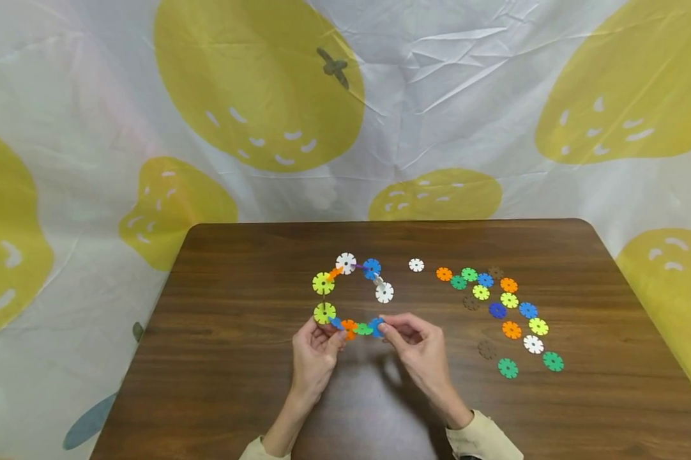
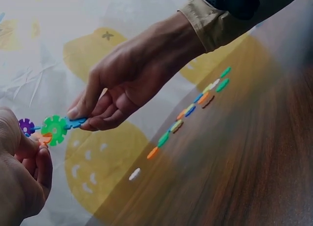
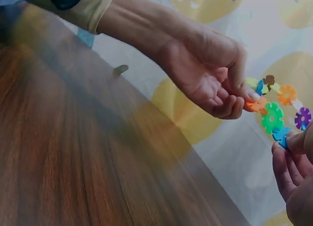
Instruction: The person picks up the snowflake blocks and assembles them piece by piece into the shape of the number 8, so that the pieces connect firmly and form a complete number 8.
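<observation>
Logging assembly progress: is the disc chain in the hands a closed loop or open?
Open: the head view shows a gap between the white end disc and the blue end disc in the right hand; no link visible.

Left-hand grip (image 3: 210, 79), extending from upper left, pinches orange disc (image 3: 255, 106) right of centre. Right-hand grip (image 3: 299, 179), lower right, pinches blue disc (image 3: 280, 136). Green disc (image 3: 272, 118) between, touching both. Purple disc (image 3: 302, 117) at right edge. Wood-grain desk (image 3: 93, 147) lower left; yellow-printed white cloth (image 3: 244, 162) upper right.
</observation>
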`<state>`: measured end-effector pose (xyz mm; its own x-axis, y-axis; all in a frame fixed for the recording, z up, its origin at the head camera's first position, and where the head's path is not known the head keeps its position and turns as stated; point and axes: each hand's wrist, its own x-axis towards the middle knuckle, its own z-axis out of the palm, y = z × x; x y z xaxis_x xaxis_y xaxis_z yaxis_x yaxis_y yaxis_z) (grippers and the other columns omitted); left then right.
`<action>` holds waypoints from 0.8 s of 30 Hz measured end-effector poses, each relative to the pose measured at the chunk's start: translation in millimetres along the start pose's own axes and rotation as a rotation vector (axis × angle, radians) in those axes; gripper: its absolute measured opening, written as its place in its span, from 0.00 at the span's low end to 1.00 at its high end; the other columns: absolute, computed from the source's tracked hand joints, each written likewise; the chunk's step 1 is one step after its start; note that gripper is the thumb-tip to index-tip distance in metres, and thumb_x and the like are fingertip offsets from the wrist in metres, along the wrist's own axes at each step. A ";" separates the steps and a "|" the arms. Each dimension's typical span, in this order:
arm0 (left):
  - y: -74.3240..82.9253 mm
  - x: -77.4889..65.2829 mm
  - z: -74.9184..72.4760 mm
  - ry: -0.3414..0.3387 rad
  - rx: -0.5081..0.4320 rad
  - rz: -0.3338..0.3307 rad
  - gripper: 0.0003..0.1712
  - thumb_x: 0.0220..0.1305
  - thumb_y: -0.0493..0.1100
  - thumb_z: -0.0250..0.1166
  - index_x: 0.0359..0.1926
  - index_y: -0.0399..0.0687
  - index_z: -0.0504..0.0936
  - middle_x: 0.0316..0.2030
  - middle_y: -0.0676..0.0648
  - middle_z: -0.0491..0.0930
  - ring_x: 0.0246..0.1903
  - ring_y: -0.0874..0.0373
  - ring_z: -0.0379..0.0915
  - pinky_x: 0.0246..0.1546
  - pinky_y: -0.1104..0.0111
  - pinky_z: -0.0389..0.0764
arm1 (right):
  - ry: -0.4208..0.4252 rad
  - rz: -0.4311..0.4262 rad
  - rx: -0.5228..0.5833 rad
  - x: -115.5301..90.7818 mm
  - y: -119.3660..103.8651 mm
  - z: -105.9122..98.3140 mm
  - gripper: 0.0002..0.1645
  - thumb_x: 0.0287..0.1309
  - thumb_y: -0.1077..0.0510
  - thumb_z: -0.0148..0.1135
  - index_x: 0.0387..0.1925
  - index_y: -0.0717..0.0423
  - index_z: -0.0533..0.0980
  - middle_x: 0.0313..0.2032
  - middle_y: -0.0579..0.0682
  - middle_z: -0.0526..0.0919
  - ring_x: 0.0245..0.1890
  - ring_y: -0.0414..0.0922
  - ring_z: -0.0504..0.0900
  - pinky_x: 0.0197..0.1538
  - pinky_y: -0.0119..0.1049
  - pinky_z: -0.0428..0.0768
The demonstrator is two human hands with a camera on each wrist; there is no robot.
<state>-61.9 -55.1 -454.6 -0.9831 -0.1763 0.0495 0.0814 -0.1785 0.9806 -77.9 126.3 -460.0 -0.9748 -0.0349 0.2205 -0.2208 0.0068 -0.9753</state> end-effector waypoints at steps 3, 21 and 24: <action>0.2 0.3 -0.5 0.001 0.001 -0.009 0.09 0.55 0.18 0.63 0.38 0.17 0.74 0.27 0.48 0.76 0.24 0.64 0.76 0.27 0.78 0.81 | 0.003 0.007 0.024 -1.0 1.5 1.9 0.07 0.56 0.73 0.69 0.39 0.73 0.83 0.36 0.70 0.86 0.28 0.36 0.87 0.34 0.32 0.87; 3.1 3.4 -0.5 -0.020 0.040 -0.030 0.07 0.53 0.17 0.60 0.35 0.18 0.74 0.26 0.47 0.76 0.23 0.63 0.77 0.28 0.76 0.83 | 0.069 0.044 0.059 -4.0 4.4 6.4 0.07 0.56 0.73 0.69 0.38 0.72 0.83 0.34 0.64 0.88 0.26 0.39 0.88 0.32 0.32 0.87; 2.1 1.3 2.0 -0.022 0.040 -0.027 0.07 0.54 0.17 0.61 0.35 0.18 0.74 0.26 0.46 0.76 0.23 0.64 0.77 0.28 0.74 0.84 | 0.103 0.029 0.063 -6.3 3.9 6.6 0.07 0.55 0.74 0.69 0.37 0.73 0.83 0.35 0.66 0.88 0.27 0.39 0.88 0.33 0.32 0.87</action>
<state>-63.3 -53.7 -452.1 -0.9883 -0.1502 0.0264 0.0482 -0.1437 0.9884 -72.3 120.0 -465.3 -0.9796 0.0672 0.1895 -0.1933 -0.0564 -0.9795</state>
